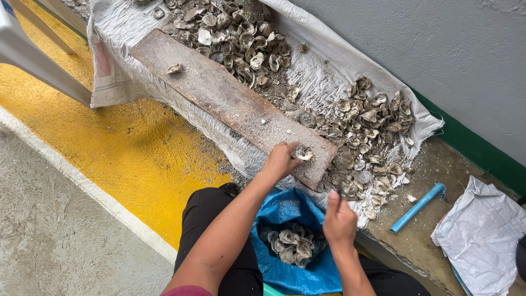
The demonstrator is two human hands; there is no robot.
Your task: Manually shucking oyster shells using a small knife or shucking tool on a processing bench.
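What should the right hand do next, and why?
Probably come down toward the shell that the left hand holds on the board. The right hand is raised in a fist above the blue bag; what it grips is hidden.

We identify an outdoor shellfish-processing spot set at ground level. Evidence: heaps of oyster shells [367,126] on a white woven sack [323,77] along a grey wall [438,44], a worn wooden plank [219,96], bare concrete floor [49,241] with a yellow painted strip [115,148].
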